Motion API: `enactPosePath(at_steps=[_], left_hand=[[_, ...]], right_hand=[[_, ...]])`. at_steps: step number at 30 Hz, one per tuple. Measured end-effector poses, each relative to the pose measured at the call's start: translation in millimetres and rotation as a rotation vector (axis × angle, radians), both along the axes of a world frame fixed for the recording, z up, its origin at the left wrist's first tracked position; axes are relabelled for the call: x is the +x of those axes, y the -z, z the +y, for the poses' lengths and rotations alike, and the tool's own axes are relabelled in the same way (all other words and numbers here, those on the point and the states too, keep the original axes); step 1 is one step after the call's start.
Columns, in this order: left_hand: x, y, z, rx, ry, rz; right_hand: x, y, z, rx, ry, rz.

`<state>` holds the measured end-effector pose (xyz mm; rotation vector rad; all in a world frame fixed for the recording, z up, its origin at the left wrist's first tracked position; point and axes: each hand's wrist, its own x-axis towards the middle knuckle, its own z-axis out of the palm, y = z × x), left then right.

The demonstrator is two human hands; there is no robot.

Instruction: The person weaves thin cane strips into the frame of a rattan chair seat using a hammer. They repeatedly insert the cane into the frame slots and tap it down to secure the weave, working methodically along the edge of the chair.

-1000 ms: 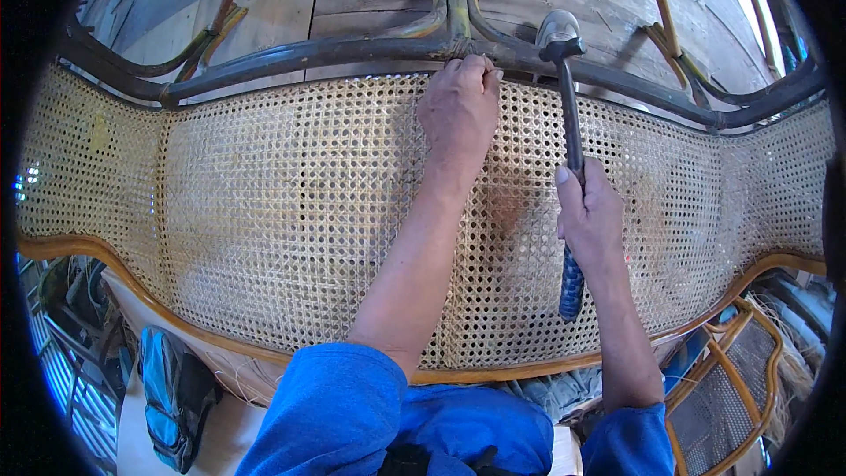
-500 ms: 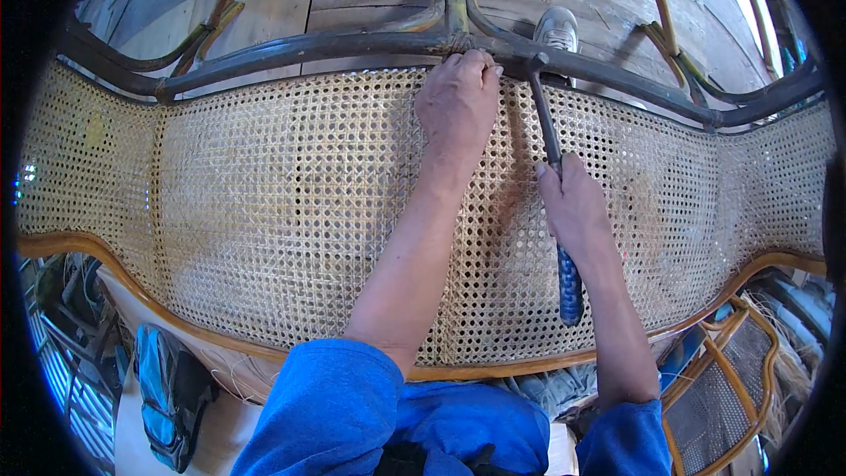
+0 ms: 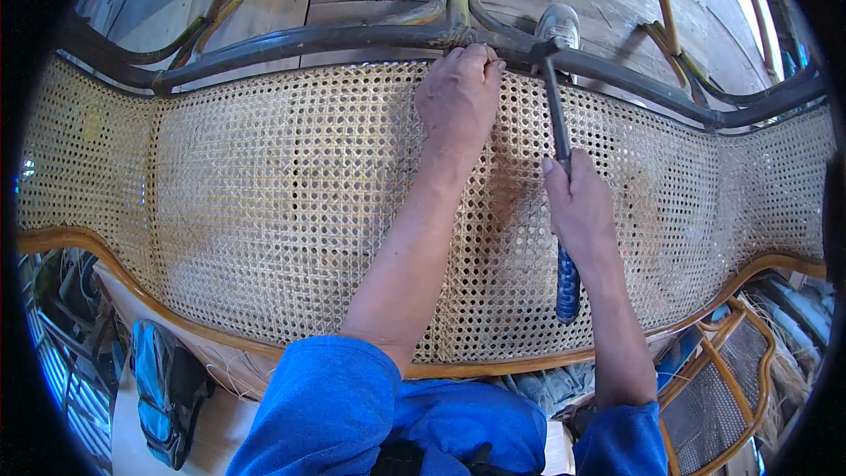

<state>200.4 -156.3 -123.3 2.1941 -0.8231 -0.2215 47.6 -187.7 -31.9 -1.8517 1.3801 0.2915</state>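
A wide panel of woven cane webbing (image 3: pixel 256 203) stretches in front of me, framed at its far edge by a dark rattan pole (image 3: pixel 291 46). At the middle of that edge, my left hand (image 3: pixel 458 97) is closed, its fingers pinched against the pole; whatever they hold is too small or hidden to make out. My right hand (image 3: pixel 582 207) grips a hammer (image 3: pixel 557 115) with a dark metal shaft and a blue textured handle end. The hammer's head is over the dark pole, just right of my left fingers and apart from them.
Beyond the pole, bent rattan legs (image 3: pixel 665 9) rise over a plank floor, and a shoe (image 3: pixel 558 25) shows there. An orange-brown rattan rim (image 3: pixel 256 348) borders the near side. A blue and black backpack (image 3: pixel 157 397) lies lower left; another cane-and-rattan piece (image 3: pixel 718 388) stands lower right.
The hammer and my right hand have shifted slightly to the right, and the hammer's head has turned. My left hand stays at the same place on the pole.
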Motion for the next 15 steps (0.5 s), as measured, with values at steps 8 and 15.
enactPosePath(at_steps=[8,15], left_hand=[[1.0,0.8,-1.2,0.016,0.033,0.007],[-0.2,1.7,0.6,-0.003,0.014,-0.044]], right_hand=[[6.3,-2.6,-2.6,0.007,-0.06,0.09],[-0.5,-12.6,3.9,-0.097,0.007,-0.042]])
